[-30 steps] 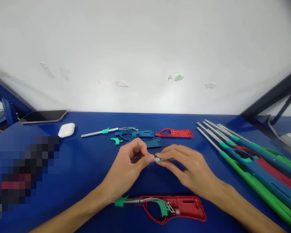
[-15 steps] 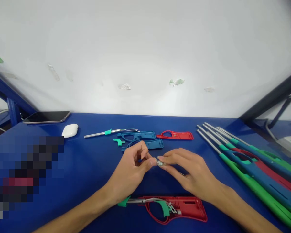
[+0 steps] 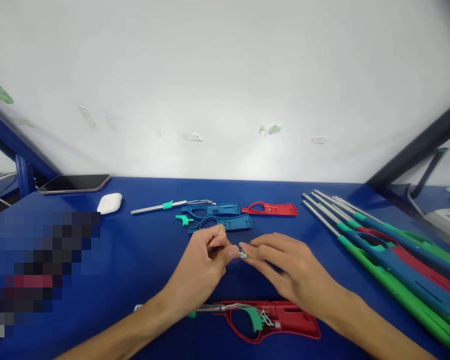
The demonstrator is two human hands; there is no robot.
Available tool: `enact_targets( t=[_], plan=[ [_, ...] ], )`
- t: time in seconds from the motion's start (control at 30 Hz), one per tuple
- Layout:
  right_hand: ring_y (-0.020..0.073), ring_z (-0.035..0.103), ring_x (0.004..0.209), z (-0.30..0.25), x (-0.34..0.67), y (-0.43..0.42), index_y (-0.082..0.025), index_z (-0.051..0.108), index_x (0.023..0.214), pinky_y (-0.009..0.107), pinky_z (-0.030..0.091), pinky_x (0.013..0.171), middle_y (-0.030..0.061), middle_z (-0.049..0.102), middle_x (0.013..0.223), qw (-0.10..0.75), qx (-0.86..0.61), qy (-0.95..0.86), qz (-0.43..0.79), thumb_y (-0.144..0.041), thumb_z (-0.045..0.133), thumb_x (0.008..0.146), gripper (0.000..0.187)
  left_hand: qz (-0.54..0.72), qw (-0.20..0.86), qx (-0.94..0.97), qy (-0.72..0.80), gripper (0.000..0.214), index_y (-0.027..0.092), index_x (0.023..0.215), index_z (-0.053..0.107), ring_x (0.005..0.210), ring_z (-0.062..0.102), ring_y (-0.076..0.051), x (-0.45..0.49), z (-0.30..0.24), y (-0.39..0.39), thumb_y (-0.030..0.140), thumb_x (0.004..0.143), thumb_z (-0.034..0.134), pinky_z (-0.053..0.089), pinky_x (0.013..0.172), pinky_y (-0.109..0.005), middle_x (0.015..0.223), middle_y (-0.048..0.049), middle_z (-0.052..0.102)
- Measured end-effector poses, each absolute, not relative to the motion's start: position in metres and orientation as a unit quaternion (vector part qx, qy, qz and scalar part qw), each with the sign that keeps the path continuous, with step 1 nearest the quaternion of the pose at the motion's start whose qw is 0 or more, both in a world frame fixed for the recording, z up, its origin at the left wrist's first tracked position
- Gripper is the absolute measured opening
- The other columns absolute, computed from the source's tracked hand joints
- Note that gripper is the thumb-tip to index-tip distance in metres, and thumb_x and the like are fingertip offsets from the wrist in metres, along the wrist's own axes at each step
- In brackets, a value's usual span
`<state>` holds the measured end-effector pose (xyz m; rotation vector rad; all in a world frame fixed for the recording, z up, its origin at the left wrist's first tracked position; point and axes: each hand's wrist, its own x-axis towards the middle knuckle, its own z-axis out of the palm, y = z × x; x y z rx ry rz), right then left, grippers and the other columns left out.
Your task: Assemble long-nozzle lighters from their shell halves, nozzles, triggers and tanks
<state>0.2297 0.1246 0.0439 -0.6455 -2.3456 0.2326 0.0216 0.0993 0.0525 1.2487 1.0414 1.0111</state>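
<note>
Above the middle of the table, my left hand [image 3: 208, 262] and my right hand [image 3: 287, 265] meet at a small pale, shiny part [image 3: 242, 254]. Both pinch it between thumb and fingers, and its exact kind is too small to make out. Just below lies an opened red lighter half [image 3: 296, 322] with a metal tube, white wires and a green trigger [image 3: 253, 318] in it. My left forearm covers part of that tube. Beyond my hands are two blue lighter halves [image 3: 240, 222], a loose green trigger [image 3: 184, 219] and a metal tube with wires [image 3: 153, 207].
A red lighter half [image 3: 281, 209] lies at the back. Several long lighters [image 3: 390, 260] are stacked at the right. A phone [image 3: 75, 183] and a white earbud case [image 3: 110, 203] rest at the back left. A white wall [image 3: 225, 90] stands behind the blue table [image 3: 142, 260].
My hands, still pinching the small part, have shifted slightly left and down. The camera view has moved a little. More of the tube near my left forearm shows now.
</note>
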Motion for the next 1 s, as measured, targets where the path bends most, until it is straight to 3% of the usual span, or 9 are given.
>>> enact_targets(
  t=[0.2,0.33,0.43,0.53,0.67,0.77,0.83,1.0],
  plan=[
    [0.0183,0.074,0.080,0.042,0.228,0.121,-0.018,0.070,0.105,0.032,0.058,0.073,0.0086,0.079,0.097,0.345,-0.254,-0.901,0.063,-0.015,0.058,0.102,0.013,0.435,0.574,0.536,0.441,0.054,0.024,0.068,0.024,0.047,0.023,-0.004,0.022,0.053,0.099,0.039,0.084,0.073,0.021,0.043,-0.020,0.061,0.0110,0.025],
    [0.0189,0.071,0.080,0.044,0.232,0.123,-0.019,0.067,0.105,0.033,0.057,0.073,0.0082,0.077,0.097,0.320,-0.265,-0.907,0.072,-0.019,0.053,0.104,0.015,0.437,0.566,0.552,0.429,0.053,0.023,0.071,0.027,0.054,0.029,-0.006,0.023,0.058,0.097,0.044,0.086,0.074,0.026,0.047,-0.020,0.064,0.0093,0.036],
    [0.0183,0.067,0.085,0.051,0.238,0.125,-0.021,0.062,0.113,0.033,0.057,0.075,0.0065,0.072,0.099,0.289,-0.279,-0.910,0.104,-0.014,0.046,0.104,0.020,0.428,0.533,0.589,0.431,0.041,0.022,0.078,0.039,0.062,0.038,-0.008,0.025,0.058,0.096,0.044,0.089,0.072,0.033,0.054,-0.021,0.071,0.0061,0.051],
    [0.0165,0.064,0.086,0.062,0.244,0.123,-0.022,0.058,0.122,0.031,0.056,0.078,0.0063,0.067,0.103,0.260,-0.305,-0.906,0.140,-0.009,0.041,0.103,0.028,0.413,0.469,0.642,0.444,0.024,0.023,0.093,0.049,0.068,0.047,-0.011,0.025,0.056,0.098,0.044,0.098,0.059,0.038,0.060,-0.023,0.080,0.0037,0.061],
    [0.0143,0.061,0.076,0.078,0.251,0.119,-0.024,0.066,0.105,0.027,0.051,0.068,-0.0004,0.068,0.091,0.181,-0.323,-0.904,0.213,-0.021,0.059,0.100,0.010,0.391,0.420,0.685,0.450,0.009,0.024,0.094,0.053,0.069,0.050,-0.012,0.021,0.060,0.098,0.032,0.099,0.055,0.039,0.061,-0.025,0.077,0.0051,0.056],
    [0.0123,0.058,0.064,0.083,0.253,0.119,-0.026,0.073,0.093,0.025,0.045,0.059,-0.0041,0.069,0.078,0.126,-0.297,-0.916,0.238,-0.024,0.067,0.095,0.006,0.315,0.399,0.749,0.425,0.007,0.025,0.087,0.064,0.061,0.046,-0.012,0.014,0.069,0.093,0.021,0.092,0.061,0.035,0.058,-0.026,0.070,0.0061,0.057],
    [0.0117,0.060,0.063,0.082,0.253,0.120,-0.026,0.075,0.092,0.025,0.045,0.058,-0.0048,0.072,0.078,0.092,-0.289,-0.917,0.260,-0.024,0.070,0.094,0.006,0.224,0.369,0.806,0.406,0.011,0.026,0.083,0.069,0.065,0.052,-0.013,0.011,0.076,0.090,0.019,0.090,0.063,0.038,0.064,-0.027,0.074,0.0054,0.065],
    [0.0101,0.061,0.060,0.079,0.253,0.122,-0.026,0.074,0.086,0.022,0.043,0.055,-0.0065,0.073,0.074,0.052,-0.287,-0.908,0.299,-0.023,0.075,0.090,0.005,0.063,0.329,0.853,0.399,0.010,0.027,0.084,0.066,0.077,0.062,-0.017,0.007,0.081,0.090,0.031,0.093,0.066,0.040,0.069,-0.029,0.085,0.0039,0.071]
  ],
)
